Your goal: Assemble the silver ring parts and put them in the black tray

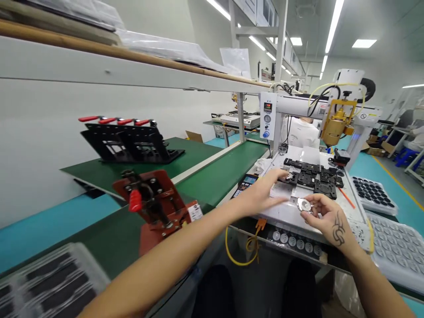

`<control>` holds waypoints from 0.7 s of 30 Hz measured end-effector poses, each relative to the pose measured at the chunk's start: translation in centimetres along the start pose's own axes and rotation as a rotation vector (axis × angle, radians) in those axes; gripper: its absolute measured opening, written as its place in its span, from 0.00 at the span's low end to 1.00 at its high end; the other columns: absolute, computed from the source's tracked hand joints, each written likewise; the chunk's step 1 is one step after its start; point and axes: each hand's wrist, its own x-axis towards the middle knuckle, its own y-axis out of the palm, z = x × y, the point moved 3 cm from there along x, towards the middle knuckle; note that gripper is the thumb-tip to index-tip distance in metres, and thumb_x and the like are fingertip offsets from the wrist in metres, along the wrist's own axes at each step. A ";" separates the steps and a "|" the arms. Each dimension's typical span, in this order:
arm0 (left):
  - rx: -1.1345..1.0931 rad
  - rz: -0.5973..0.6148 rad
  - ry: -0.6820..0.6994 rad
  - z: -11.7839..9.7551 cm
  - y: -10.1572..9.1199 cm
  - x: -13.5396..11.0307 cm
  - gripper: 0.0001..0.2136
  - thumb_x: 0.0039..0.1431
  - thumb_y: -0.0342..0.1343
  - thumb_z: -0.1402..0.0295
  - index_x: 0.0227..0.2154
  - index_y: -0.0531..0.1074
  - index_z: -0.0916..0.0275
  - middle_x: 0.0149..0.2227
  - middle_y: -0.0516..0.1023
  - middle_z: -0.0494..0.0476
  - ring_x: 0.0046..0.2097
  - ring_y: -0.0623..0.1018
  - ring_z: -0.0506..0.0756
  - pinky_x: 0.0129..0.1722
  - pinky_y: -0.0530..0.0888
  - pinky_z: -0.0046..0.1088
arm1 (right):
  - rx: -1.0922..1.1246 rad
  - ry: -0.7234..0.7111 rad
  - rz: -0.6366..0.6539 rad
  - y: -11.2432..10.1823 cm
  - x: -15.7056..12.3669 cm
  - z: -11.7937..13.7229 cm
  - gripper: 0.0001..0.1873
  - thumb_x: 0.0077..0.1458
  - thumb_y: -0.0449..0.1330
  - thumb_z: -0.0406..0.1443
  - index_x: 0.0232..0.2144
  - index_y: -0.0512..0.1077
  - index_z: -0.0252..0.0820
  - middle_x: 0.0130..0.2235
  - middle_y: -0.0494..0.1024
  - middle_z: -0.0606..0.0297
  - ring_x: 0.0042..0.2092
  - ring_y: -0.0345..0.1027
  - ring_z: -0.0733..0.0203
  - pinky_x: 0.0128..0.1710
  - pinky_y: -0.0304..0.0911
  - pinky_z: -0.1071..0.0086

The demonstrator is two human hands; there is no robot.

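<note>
My right hand (327, 218) pinches a round silver part, like a watch case (304, 204), between thumb and fingers above the machine's white bed. My left hand (261, 194) reaches over the bed, slightly blurred, with its thumb stretched away from the other fingers. Its fingertips are at the left end of the black fixtures (308, 176), beside a small shiny part (290, 176). Whether they touch that part I cannot tell. Several black fixture blocks sit in rows on the bed, and an orange stick (346, 198) lies to their right.
A gold dispensing head (336, 128) hangs over the bed. Trays of round parts (374, 194) stand at the right. To the left are a red clamp fixture (159, 203), a black rack with red handles (126, 141) and a blurred tray (49, 282). A yellow cable (240, 264) loops below.
</note>
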 end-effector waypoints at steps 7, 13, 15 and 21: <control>-0.002 0.351 -0.304 9.4 0.4 9.3 0.28 0.53 0.73 0.56 0.56 0.80 0.62 0.64 0.78 0.68 0.65 0.76 0.70 0.63 0.71 0.41 | -0.088 -0.044 -0.182 -5.8 -1.3 -1.2 0.25 0.55 0.75 0.50 0.48 0.79 0.42 0.29 0.74 0.68 0.30 0.69 0.58 0.31 0.71 0.64; -0.048 0.474 -0.324 11.7 1.6 10.8 0.22 0.49 0.74 0.57 0.47 0.85 0.57 0.58 0.84 0.59 0.60 0.80 0.65 0.56 0.73 0.33 | -0.164 -0.008 -0.224 -7.1 -2.5 -1.9 0.24 0.59 0.72 0.51 0.50 0.78 0.43 0.30 0.73 0.68 0.30 0.67 0.58 0.30 0.67 0.63; -0.052 0.466 -0.329 11.7 1.7 11.1 0.21 0.46 0.74 0.58 0.44 0.86 0.58 0.55 0.86 0.59 0.57 0.81 0.66 0.54 0.73 0.33 | -0.217 -0.017 -0.221 -7.0 -1.5 -1.6 0.24 0.59 0.72 0.51 0.49 0.77 0.43 0.30 0.73 0.68 0.31 0.67 0.57 0.31 0.66 0.63; -0.119 0.321 -0.344 10.9 0.7 11.2 0.22 0.45 0.75 0.58 0.43 0.85 0.63 0.48 0.86 0.61 0.51 0.81 0.65 0.50 0.74 0.36 | -0.412 -0.090 -0.077 -3.8 6.5 -1.0 0.21 0.58 0.68 0.51 0.44 0.76 0.41 0.31 0.74 0.66 0.32 0.66 0.58 0.33 0.63 0.65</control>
